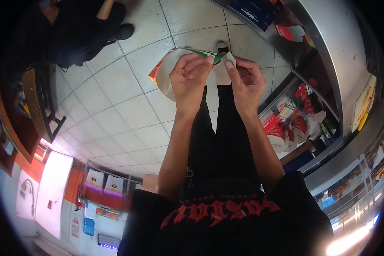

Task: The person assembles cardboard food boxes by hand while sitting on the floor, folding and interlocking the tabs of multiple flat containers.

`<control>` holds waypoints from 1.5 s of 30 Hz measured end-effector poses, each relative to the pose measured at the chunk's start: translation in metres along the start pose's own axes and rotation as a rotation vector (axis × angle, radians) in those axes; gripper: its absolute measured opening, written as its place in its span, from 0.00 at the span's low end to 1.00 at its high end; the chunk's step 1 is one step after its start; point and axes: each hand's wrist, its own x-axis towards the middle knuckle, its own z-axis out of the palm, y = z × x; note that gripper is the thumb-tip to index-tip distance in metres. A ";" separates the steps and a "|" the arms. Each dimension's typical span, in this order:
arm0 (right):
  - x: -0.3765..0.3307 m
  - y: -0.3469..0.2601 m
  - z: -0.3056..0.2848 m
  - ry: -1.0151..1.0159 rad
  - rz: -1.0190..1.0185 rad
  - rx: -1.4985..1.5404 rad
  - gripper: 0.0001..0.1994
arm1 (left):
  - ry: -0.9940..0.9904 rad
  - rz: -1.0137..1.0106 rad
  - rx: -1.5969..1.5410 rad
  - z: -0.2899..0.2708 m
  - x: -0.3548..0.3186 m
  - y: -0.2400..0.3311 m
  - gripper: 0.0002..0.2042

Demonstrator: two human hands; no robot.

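Observation:
A curved piece of printed paperboard (161,80) is held out in front of me at the upper middle, over the floor. Its inner side is white; a green-and-white checkered band runs along the top, with red and orange at the left edge. My left hand (189,79) is closed, pinching the checkered edge between thumb and fingers. Close beside it on the right, my right hand (247,85) is closed too, its thumb pressing a small white flap of the same paperboard. The fingers hide part of where the two edges come near each other, so I cannot tell whether they are joined.
On my right runs a steel counter (328,47), with a shelf below holding red-and-white packaging (286,123). A dark blue box (252,13) lies at the top right. Another person in dark clothes (72,34) is at the upper left, near a wooden piece of furniture (37,104).

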 end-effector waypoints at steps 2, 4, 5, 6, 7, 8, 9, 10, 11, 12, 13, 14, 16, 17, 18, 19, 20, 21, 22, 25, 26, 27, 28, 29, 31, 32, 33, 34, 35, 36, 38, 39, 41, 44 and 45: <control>0.003 0.006 -0.008 -0.001 -0.096 0.018 0.08 | -0.029 -0.031 0.067 0.005 0.000 0.000 0.09; 0.006 0.017 -0.016 -0.008 -0.190 0.032 0.09 | -0.052 -0.061 0.130 0.011 0.001 -0.002 0.09; 0.007 0.023 -0.022 -0.025 -0.243 -0.046 0.09 | -0.047 -0.130 0.079 0.014 0.002 -0.003 0.09; 0.007 0.030 -0.027 -0.044 -0.295 -0.126 0.09 | -0.040 -0.200 0.026 0.016 0.004 -0.006 0.09; 0.009 0.032 -0.030 -0.046 -0.286 -0.131 0.09 | -0.034 -0.208 0.025 0.017 0.006 -0.010 0.09; 0.011 0.035 -0.032 -0.049 -0.334 -0.226 0.09 | -0.074 -0.239 -0.022 0.016 0.011 -0.016 0.10; 0.013 0.038 -0.034 -0.057 -0.382 -0.323 0.09 | -0.112 -0.268 -0.071 0.015 0.015 -0.022 0.10; 0.018 0.044 -0.036 -0.075 -0.379 -0.330 0.09 | -0.103 -0.265 -0.032 0.017 0.021 -0.026 0.11; 0.024 0.051 -0.038 -0.081 -0.391 -0.309 0.10 | -0.086 -0.264 -0.047 0.020 0.025 -0.030 0.11; 0.030 0.058 -0.040 -0.088 -0.403 -0.286 0.10 | -0.089 -0.239 -0.021 0.023 0.030 -0.034 0.12; 0.038 0.069 -0.041 -0.111 -0.403 -0.285 0.10 | -0.093 -0.208 0.012 0.022 0.037 -0.041 0.12; 0.047 0.078 -0.041 -0.120 -0.398 -0.231 0.10 | -0.092 -0.170 0.032 0.022 0.046 -0.050 0.13; 0.071 0.099 -0.047 -0.148 -0.404 -0.159 0.10 | -0.092 -0.108 0.077 0.030 0.067 -0.063 0.13; 0.086 0.109 -0.048 -0.162 -0.411 -0.156 0.10 | -0.109 -0.054 0.139 0.031 0.077 -0.070 0.13; 0.103 0.118 -0.049 -0.179 -0.463 -0.165 0.10 | -0.156 -0.004 0.167 0.029 0.091 -0.080 0.13; 0.121 0.128 -0.047 -0.196 -0.524 -0.168 0.11 | -0.151 0.018 0.164 0.025 0.105 -0.091 0.13; 0.137 0.137 -0.044 -0.192 -0.507 -0.120 0.11 | -0.205 0.104 0.187 0.023 0.120 -0.103 0.14; 0.151 0.144 -0.042 -0.199 -0.526 -0.112 0.11 | -0.262 0.191 0.210 0.022 0.134 -0.114 0.14; 0.166 0.150 -0.039 -0.204 -0.456 -0.123 0.11 | -0.265 0.217 0.206 0.020 0.149 -0.130 0.14; 0.206 0.181 -0.028 -0.241 -0.378 -0.164 0.12 | -0.291 0.440 0.394 0.015 0.191 -0.178 0.15; 0.218 0.191 -0.028 -0.259 -0.339 -0.211 0.12 | -0.267 0.411 0.355 0.018 0.204 -0.190 0.15; 0.233 0.203 -0.028 -0.255 -0.364 -0.208 0.12 | -0.244 0.383 0.318 0.020 0.217 -0.201 0.16; 0.247 0.217 -0.030 -0.278 -0.393 -0.197 0.14 | -0.259 0.397 0.314 0.024 0.226 -0.211 0.16; 0.259 0.228 -0.033 -0.301 -0.424 -0.186 0.16 | -0.262 0.342 0.265 0.028 0.235 -0.220 0.15; 0.268 0.248 -0.038 -0.328 -0.482 -0.201 0.18 | -0.214 0.190 0.179 0.038 0.244 -0.230 0.13; 0.272 0.254 -0.040 -0.365 -0.519 -0.220 0.20 | -0.165 0.114 0.139 0.044 0.250 -0.226 0.11; 0.279 0.256 -0.045 -0.357 -0.542 -0.217 0.20 | -0.180 0.133 0.138 0.046 0.257 -0.234 0.11; 0.286 0.257 -0.044 -0.391 -0.462 -0.134 0.21 | -0.185 0.232 0.213 0.042 0.267 -0.241 0.10; 0.296 0.255 -0.050 -0.411 -0.385 -0.066 0.23 | -0.197 0.344 0.285 0.045 0.273 -0.243 0.09; 0.308 0.251 -0.059 -0.404 -0.416 -0.066 0.23 | -0.198 0.459 0.352 0.048 0.279 -0.246 0.09; 0.329 0.242 -0.069 -0.490 -0.045 0.353 0.21 | -0.256 0.508 0.409 0.039 0.290 -0.251 0.09; 0.338 0.238 -0.070 -0.496 -0.071 0.361 0.21 | -0.302 0.527 0.468 0.036 0.295 -0.256 0.10; 0.348 0.229 -0.070 -0.473 0.129 0.246 0.17 | -0.310 0.623 0.502 0.034 0.300 -0.262 0.11; 0.354 0.241 -0.071 -0.499 -0.031 0.098 0.16 | -0.326 0.745 0.667 0.033 0.306 -0.258 0.12; 0.357 0.240 -0.073 -0.503 -0.044 0.103 0.16 | -0.328 0.830 0.710 0.036 0.307 -0.255 0.11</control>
